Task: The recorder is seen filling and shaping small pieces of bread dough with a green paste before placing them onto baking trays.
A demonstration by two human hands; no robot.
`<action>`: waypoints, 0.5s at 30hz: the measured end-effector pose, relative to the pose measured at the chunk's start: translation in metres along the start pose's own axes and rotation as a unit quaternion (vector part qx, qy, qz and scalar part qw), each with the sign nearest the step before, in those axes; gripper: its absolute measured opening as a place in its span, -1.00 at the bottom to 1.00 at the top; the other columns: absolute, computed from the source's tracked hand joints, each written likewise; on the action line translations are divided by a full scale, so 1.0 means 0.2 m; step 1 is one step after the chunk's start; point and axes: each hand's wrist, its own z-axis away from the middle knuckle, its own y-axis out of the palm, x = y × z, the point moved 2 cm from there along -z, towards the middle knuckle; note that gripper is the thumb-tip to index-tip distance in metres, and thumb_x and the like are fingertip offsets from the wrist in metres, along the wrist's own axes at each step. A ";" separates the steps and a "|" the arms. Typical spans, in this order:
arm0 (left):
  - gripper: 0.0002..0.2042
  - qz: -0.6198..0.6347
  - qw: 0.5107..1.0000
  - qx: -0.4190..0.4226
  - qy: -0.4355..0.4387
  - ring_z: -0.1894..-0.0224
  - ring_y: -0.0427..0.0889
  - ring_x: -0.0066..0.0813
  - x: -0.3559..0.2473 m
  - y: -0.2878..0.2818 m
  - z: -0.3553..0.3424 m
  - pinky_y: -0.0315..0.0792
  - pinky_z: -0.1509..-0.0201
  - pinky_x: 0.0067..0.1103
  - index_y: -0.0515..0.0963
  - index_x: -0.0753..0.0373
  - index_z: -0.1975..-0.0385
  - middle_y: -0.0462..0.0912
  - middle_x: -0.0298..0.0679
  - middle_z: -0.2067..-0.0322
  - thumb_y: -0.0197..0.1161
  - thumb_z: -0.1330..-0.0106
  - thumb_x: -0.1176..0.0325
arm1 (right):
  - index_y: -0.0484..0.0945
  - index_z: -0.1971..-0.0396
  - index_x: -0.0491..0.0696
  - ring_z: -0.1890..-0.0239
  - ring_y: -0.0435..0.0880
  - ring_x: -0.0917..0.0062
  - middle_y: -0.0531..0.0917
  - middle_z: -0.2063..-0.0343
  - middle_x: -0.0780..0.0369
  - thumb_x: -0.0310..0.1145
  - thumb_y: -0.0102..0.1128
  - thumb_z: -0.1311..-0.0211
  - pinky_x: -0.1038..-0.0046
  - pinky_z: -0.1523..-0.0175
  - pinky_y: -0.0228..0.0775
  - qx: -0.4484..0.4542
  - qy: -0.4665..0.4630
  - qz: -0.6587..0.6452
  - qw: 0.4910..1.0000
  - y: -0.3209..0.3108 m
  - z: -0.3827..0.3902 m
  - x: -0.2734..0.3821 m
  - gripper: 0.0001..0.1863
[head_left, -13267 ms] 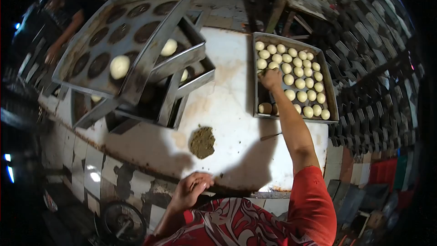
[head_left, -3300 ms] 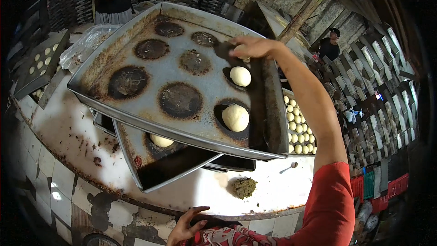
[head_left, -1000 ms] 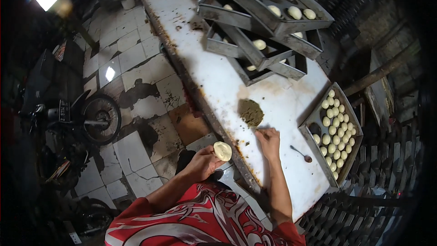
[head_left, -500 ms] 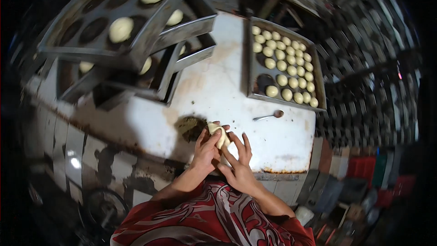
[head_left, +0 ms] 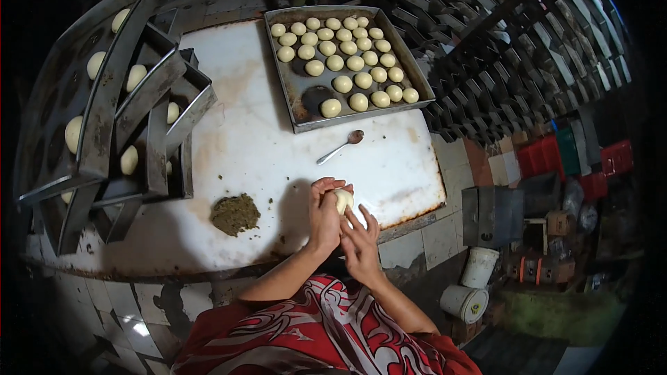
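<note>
Above the table's near edge, a pale dough ball (head_left: 344, 200) is between my two hands. My left hand (head_left: 325, 215) is closed around its left side, fingers curled over the far side. My right hand (head_left: 360, 236) presses its fingertips against the near right side of the dough. Part of the dough is hidden by the fingers. To the left of my hands lies a mound of dark greenish-brown filling (head_left: 235, 214). Beyond them a spoon (head_left: 340, 147) with brown residue in its bowl rests on the white tabletop (head_left: 240, 107).
A metal tray (head_left: 295, 104) with rows of dough balls stands at the far side. Stacked metal trays (head_left: 128, 107), some holding dough balls, lean at the left. Racked metal pans (head_left: 514, 48) fill the right background. White buckets (head_left: 479, 267) stand on the floor at right.
My view has turned toward the right, so the trays and filling appear further left. The dough between my hands was folded and stretched; now it looks rounder, with my left fingers curled over it.
</note>
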 end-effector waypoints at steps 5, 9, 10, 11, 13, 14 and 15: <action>-0.57 -0.744 0.525 0.198 0.364 -0.33 0.01 0.00 0.30 0.03 -0.13 -0.19 -0.33 0.00 0.27 0.42 -0.13 0.17 0.06 -0.22 -0.02 -0.26 0.40 | 0.53 0.16 -0.22 0.11 0.53 0.29 0.58 0.21 0.12 -0.42 0.00 -0.24 0.31 -0.12 0.25 -0.097 0.058 -0.082 0.990 -0.21 -0.07 -0.59 -0.75; -0.31 -0.686 0.668 0.168 0.236 -0.41 -0.25 -0.03 0.15 0.11 -0.06 -0.34 -0.36 -0.01 0.01 0.29 -0.30 -0.12 -0.04 -0.36 0.14 -0.22 0.20 | 0.50 0.22 -0.25 0.14 0.50 0.18 0.56 0.24 0.01 -0.46 -0.04 -0.24 0.30 -0.05 0.28 -0.035 0.022 -0.177 0.983 -0.12 -0.45 -0.65 -0.79; -0.26 -0.650 0.694 0.137 0.276 -0.40 -0.22 -0.03 0.07 0.11 -0.03 -0.32 -0.35 0.02 -0.02 0.28 -0.31 -0.13 -0.04 -0.36 0.18 -0.19 0.17 | 0.50 0.24 -0.24 0.15 0.51 0.18 0.56 0.25 0.00 -0.47 -0.05 -0.24 0.29 -0.05 0.29 0.024 0.052 -0.289 0.956 -0.03 -0.49 -0.59 -0.80; -0.27 -0.626 0.700 0.107 0.325 -0.40 -0.18 -0.06 -0.01 0.10 0.03 -0.25 -0.38 -0.11 -0.01 0.27 -0.31 -0.10 -0.08 -0.36 0.21 -0.18 0.28 | 0.51 0.31 -0.23 0.19 0.50 0.15 0.55 0.29 -0.01 -0.50 -0.02 -0.19 0.28 -0.04 0.30 0.061 -0.018 -0.282 0.957 0.07 -0.49 -0.58 -0.84; -0.39 -0.449 0.838 0.060 0.303 -0.36 0.03 -0.19 -0.13 -0.04 0.18 -0.04 -0.37 -0.44 0.07 0.34 -0.26 0.08 -0.01 -0.30 0.16 -0.21 0.48 | 0.52 0.41 -0.20 0.22 0.50 0.16 0.54 0.31 0.05 -0.53 0.12 -0.05 0.26 0.01 0.31 0.126 -0.227 -0.153 0.954 0.08 -0.43 -0.47 -0.91; -0.46 -0.458 0.848 0.005 0.266 -0.30 0.17 -0.24 -0.16 -0.19 0.27 0.04 -0.34 -0.45 0.11 0.38 -0.24 0.19 0.01 -0.24 0.11 -0.26 0.48 | 0.51 0.45 -0.19 0.21 0.50 0.17 0.54 0.31 0.08 -0.54 0.17 0.00 0.26 0.02 0.31 0.136 -0.300 -0.090 0.940 0.05 -0.34 -0.43 -0.91; -0.52 -0.478 0.829 -0.040 0.289 -0.21 0.32 -0.25 -0.22 -0.29 0.41 0.18 -0.26 -0.43 0.18 0.37 -0.19 0.34 -0.01 -0.14 0.10 -0.29 0.47 | 0.51 0.46 -0.18 0.19 0.49 0.18 0.54 0.30 0.09 -0.53 0.20 0.03 0.26 0.02 0.31 0.168 -0.323 -0.069 0.929 -0.02 -0.29 -0.47 -0.90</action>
